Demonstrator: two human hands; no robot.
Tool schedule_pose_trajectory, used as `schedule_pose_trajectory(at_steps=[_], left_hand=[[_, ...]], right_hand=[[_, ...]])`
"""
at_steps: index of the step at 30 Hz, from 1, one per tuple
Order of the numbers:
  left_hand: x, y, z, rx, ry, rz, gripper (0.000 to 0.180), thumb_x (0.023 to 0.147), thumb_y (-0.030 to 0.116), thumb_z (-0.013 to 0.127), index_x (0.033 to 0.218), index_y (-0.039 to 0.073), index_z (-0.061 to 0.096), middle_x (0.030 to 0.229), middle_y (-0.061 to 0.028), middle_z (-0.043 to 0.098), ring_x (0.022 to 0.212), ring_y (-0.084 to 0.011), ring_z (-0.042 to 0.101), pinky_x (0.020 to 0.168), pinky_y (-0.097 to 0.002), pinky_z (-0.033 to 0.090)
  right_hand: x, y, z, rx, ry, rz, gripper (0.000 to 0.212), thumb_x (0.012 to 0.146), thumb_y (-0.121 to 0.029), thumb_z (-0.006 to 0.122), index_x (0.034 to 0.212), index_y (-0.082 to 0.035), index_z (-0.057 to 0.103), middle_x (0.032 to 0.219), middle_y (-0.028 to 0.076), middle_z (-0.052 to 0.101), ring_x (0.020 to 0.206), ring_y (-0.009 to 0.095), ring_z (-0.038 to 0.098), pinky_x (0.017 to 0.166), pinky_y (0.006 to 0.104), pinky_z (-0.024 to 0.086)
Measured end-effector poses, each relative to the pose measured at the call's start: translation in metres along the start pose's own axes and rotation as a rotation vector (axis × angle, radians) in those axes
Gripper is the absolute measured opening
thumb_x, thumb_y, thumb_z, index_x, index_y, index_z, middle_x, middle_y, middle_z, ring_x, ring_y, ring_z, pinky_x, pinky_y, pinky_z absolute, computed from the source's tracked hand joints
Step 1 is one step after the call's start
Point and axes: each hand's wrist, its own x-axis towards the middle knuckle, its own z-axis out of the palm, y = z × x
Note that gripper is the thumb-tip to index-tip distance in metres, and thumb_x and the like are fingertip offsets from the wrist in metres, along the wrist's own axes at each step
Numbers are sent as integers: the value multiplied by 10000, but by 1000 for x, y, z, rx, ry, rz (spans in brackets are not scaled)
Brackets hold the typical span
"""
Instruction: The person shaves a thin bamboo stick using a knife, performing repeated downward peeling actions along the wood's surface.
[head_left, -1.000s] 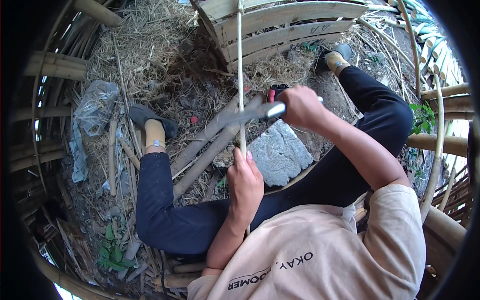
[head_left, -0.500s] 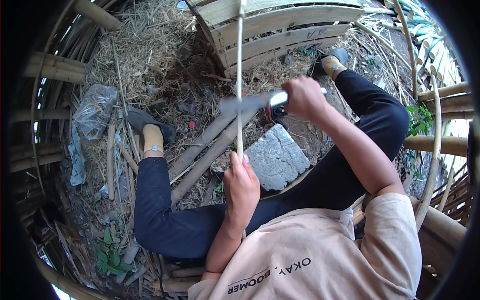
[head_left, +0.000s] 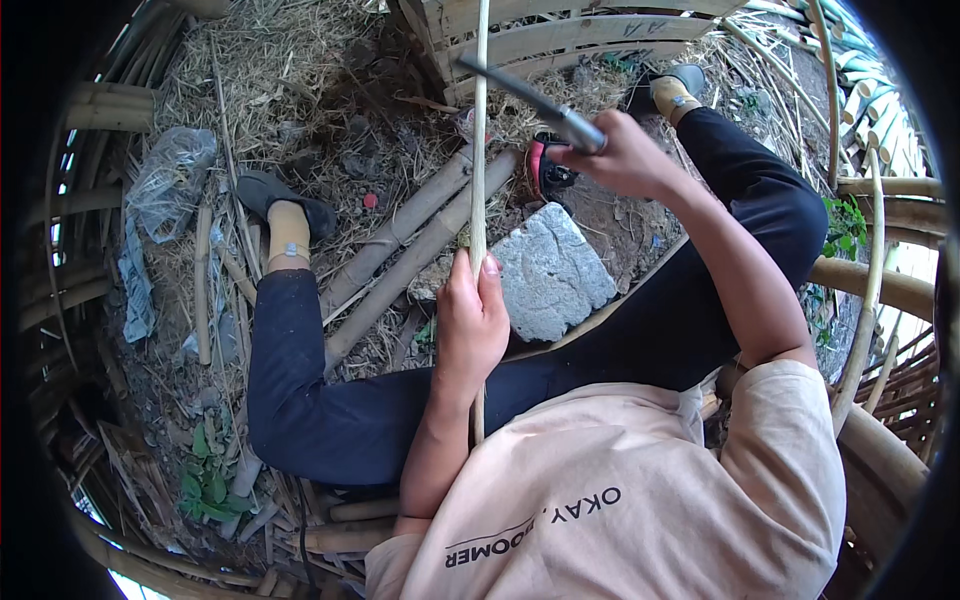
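My left hand (head_left: 470,318) is closed around a long, thin bamboo strip (head_left: 480,145). The strip runs from near my lap up past the top of the view, its lower end passing beside my forearm. Gripped in my right hand (head_left: 630,158) is a knife (head_left: 530,98) with a dark blade and a silvery handle. Its blade points up and left, its tip end crossing the line of the strip well above my left hand. Whether the blade touches the strip, I cannot tell. A pale, rough stone block (head_left: 555,270) lies on the ground just right of my left hand.
Two bamboo poles (head_left: 425,240) lie slantwise on straw-strewn ground. A slatted wooden crate (head_left: 580,45) stands ahead. A red and black object (head_left: 545,168) sits below the knife. A clear plastic bag (head_left: 172,183) lies at left, and cut green bamboo (head_left: 870,90) is piled far right.
The knife, blurred and nearly level before, now tilts with its tip raised up and left. My right hand has risen slightly. The whole view has shifted, and my left hand still holds the strip.
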Motion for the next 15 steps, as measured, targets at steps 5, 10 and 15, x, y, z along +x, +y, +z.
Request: schedule_pose_trajectory(at_steps=[5, 10, 15], left_hand=[[2, -1, -3, -317, -136, -182, 234, 1095, 286, 418, 1027, 74, 492, 686, 61, 424, 532, -4, 356, 457, -184, 300], [5, 0, -2, -240, -76, -162, 243, 1062, 213, 474, 1008, -17, 529, 671, -102, 562, 571, -219, 580, 534, -363, 435], [-5, 9, 10, 242, 113, 80, 238, 1061, 201, 456, 970, -12, 510, 649, -158, 551, 545, -322, 561, 518, -421, 410]], right_hand=[[-7, 0, 30, -140, -84, -225, 338, 860, -319, 769, 759, 0, 720, 606, 165, 635, 526, 315, 625, 555, 414, 507], [-18, -2, 41, -273, -92, -204, 246, 798, -295, 777, 750, -59, 726, 623, 174, 636, 621, 375, 654, 605, 449, 529], [-7, 3, 45, -437, 5, -151, 111, 625, -140, 696, 721, -88, 685, 656, 160, 642, 683, 380, 664, 646, 483, 529]])
